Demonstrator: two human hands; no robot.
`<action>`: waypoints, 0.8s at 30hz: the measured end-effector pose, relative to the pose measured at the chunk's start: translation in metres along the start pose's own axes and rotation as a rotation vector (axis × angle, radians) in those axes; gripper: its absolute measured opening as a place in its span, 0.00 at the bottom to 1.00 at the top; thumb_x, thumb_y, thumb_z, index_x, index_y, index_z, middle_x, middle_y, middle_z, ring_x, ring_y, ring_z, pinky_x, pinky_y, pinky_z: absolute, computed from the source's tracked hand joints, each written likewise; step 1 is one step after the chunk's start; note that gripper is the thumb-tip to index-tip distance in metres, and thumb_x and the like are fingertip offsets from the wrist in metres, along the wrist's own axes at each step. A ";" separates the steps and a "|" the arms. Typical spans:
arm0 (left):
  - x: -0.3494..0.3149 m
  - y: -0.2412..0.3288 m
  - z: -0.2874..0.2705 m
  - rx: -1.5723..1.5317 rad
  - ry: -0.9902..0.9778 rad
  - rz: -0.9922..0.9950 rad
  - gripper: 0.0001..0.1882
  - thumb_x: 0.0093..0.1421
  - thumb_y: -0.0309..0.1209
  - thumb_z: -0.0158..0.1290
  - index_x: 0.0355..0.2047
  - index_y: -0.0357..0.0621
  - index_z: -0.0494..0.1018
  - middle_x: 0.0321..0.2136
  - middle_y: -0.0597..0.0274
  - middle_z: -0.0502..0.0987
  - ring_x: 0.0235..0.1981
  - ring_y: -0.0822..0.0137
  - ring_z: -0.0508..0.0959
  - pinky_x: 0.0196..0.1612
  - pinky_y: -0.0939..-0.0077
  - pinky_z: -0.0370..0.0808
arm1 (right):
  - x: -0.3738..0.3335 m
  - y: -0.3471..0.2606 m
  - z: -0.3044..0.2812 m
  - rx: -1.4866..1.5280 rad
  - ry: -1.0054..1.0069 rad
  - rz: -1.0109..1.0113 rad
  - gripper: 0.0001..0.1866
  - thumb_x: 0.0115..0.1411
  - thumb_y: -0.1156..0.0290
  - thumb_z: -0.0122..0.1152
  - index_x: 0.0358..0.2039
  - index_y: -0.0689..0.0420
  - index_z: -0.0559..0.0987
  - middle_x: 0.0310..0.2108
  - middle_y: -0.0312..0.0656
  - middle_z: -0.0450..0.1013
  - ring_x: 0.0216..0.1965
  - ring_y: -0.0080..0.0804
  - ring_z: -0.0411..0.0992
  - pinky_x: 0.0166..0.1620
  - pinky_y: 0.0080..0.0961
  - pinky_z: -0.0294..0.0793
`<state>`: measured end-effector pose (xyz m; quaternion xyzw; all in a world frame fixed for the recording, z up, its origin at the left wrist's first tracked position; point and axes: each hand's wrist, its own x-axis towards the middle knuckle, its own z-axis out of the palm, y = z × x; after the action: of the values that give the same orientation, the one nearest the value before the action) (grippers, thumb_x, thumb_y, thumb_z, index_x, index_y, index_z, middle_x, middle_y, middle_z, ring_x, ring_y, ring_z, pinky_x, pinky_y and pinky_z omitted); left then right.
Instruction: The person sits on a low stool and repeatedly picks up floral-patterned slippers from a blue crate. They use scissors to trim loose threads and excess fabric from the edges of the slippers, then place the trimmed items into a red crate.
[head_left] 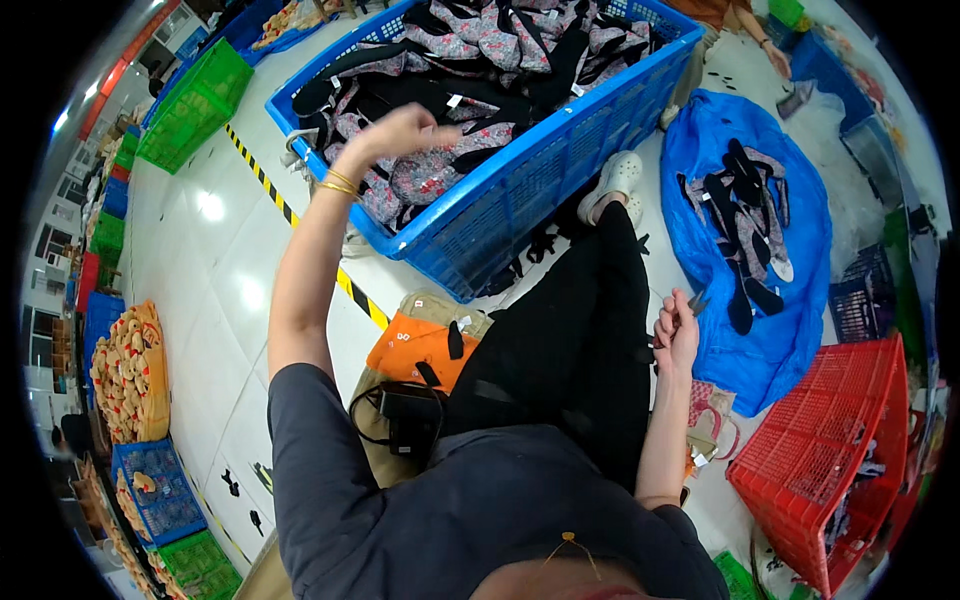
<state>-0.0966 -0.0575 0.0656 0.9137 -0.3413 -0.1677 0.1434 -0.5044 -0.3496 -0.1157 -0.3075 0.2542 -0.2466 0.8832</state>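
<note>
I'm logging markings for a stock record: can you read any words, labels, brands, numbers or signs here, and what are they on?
None can be read.
White tags on the fabric pieces in the blue crate: too small to read.
White patches on the orange cloth: too small to read.
Floor tape: black and yellow stripes, no visible lettering.

Top centre, a bin (520, 200) holds cloth pieces (500, 45), the left hand (393, 133) above them. Right of centre, more pieces (742, 190) lie on a sheet (738, 368); the right hand (678, 338), holding snips (699, 302), is near its left edge. Lower right, a basket (800, 430). Upper left, a crate (195, 105).
</note>
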 end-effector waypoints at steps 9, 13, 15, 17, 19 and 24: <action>-0.040 0.008 0.018 -0.381 0.138 0.023 0.31 0.55 0.39 0.63 0.53 0.32 0.68 0.36 0.54 0.78 0.36 0.71 0.77 0.39 0.78 0.73 | -0.020 -0.007 -0.003 -0.108 0.070 -0.039 0.09 0.65 0.68 0.55 0.39 0.60 0.73 0.25 0.35 0.69 0.14 0.13 0.57 0.12 0.10 0.48; -0.079 0.068 0.010 -0.702 0.371 0.290 0.30 0.55 0.37 0.63 0.54 0.36 0.66 0.36 0.66 0.75 0.33 0.77 0.74 0.38 0.83 0.71 | -0.026 -0.010 0.008 -0.228 0.063 -0.072 0.11 0.65 0.67 0.55 0.41 0.61 0.74 0.29 0.42 0.76 0.18 0.15 0.69 0.13 0.08 0.52; -0.103 0.106 0.034 -0.824 0.324 0.325 0.28 0.52 0.34 0.65 0.50 0.38 0.67 0.37 0.68 0.73 0.34 0.79 0.73 0.38 0.83 0.71 | -0.027 -0.020 0.051 -0.322 -0.070 -0.139 0.16 0.68 0.64 0.50 0.46 0.65 0.72 0.37 0.50 0.78 0.30 0.23 0.78 0.14 0.07 0.55; -0.122 0.128 0.082 -0.770 0.274 0.350 0.27 0.51 0.35 0.66 0.48 0.41 0.68 0.37 0.67 0.72 0.35 0.79 0.73 0.37 0.84 0.72 | -0.027 -0.029 0.089 -0.341 -0.227 -0.262 0.22 0.69 0.59 0.47 0.52 0.67 0.68 0.45 0.54 0.75 0.38 0.30 0.78 0.15 0.06 0.56; -0.138 0.156 0.126 -0.686 0.297 0.393 0.23 0.51 0.37 0.66 0.42 0.39 0.70 0.35 0.64 0.72 0.37 0.72 0.72 0.43 0.78 0.70 | -0.024 -0.028 0.100 -0.208 -0.216 -0.359 0.18 0.68 0.61 0.51 0.50 0.63 0.69 0.37 0.44 0.74 0.28 0.24 0.76 0.15 0.08 0.55; -0.158 0.179 0.225 -1.247 -0.050 0.221 0.19 0.50 0.30 0.66 0.37 0.39 0.70 0.33 0.66 0.73 0.35 0.78 0.72 0.40 0.81 0.70 | -0.028 -0.033 0.075 -0.225 -0.158 -0.258 0.09 0.63 0.65 0.60 0.36 0.53 0.70 0.19 0.26 0.65 0.11 0.13 0.56 0.14 0.12 0.50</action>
<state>-0.4025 -0.1147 -0.0368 0.6135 -0.2749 -0.3408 0.6572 -0.4896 -0.3246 -0.0348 -0.4529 0.1683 -0.3028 0.8215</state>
